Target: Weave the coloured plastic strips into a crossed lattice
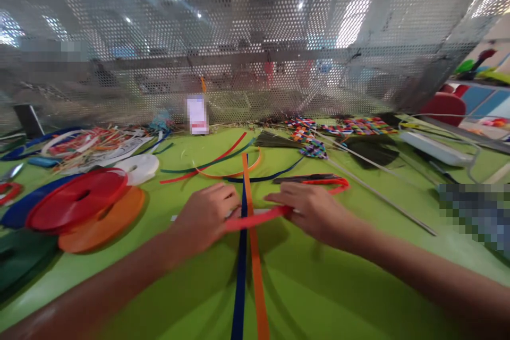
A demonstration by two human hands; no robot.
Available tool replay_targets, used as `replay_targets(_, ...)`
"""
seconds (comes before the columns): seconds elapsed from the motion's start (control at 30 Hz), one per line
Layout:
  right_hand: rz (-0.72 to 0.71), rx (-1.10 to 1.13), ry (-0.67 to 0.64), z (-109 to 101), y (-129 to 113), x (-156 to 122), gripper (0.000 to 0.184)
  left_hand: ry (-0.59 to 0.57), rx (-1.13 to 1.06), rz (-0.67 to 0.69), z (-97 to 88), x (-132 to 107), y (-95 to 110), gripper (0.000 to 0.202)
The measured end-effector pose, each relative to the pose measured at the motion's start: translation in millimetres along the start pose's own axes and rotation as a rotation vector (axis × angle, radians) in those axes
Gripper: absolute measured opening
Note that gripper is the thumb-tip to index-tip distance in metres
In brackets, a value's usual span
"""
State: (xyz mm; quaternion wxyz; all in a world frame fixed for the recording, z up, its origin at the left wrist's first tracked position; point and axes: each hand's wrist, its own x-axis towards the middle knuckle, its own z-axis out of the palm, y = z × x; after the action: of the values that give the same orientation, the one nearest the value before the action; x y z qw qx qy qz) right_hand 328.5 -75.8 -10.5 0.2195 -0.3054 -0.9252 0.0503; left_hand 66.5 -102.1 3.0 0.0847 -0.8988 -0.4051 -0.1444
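On the green table (319, 287) a dark blue strip (239, 281) and an orange strip (257, 276) lie side by side, running away from me. A red strip (255, 219) crosses over them. My left hand (207, 215) is closed on the red strip's left part. My right hand (313, 210) pinches the same strip on the right, where it curves back in a loop (338, 185).
Rolls of red (77, 199), orange (107, 223), white (139, 167) and blue tape lie at the left. Loose strips, scissors (306, 178), woven coloured pieces (314, 146) and thin rods (382, 196) lie further back. A perforated metal screen (255, 37) closes the table's far side.
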Motion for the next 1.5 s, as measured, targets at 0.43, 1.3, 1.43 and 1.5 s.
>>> replay_targets(0.43, -0.201, -0.119, -0.13, 14.9, -35.3, 11.7, 0.01, -0.128, -0.111, -0.05, 1.9, -0.5, 9.9, 0.008)
replay_targets(1.3, 0.146, -0.273, -0.03, -4.8, -12.8, -90.0, 0.03, -0.184, -0.003, -0.084, 6.6, -0.8, 18.3, 0.006)
replay_targets(1.43, 0.105, -0.209, -0.042, 6.4, -35.1, -64.8, 0.033, -0.163, 0.058, -0.081, 8.2, -1.9, 23.0, 0.009)
replay_targets(1.5, 0.085, -0.188, -0.049, 11.0, -45.6, -51.9, 0.033, -0.134, 0.074, -0.087, 10.3, -3.0, 27.2, 0.008)
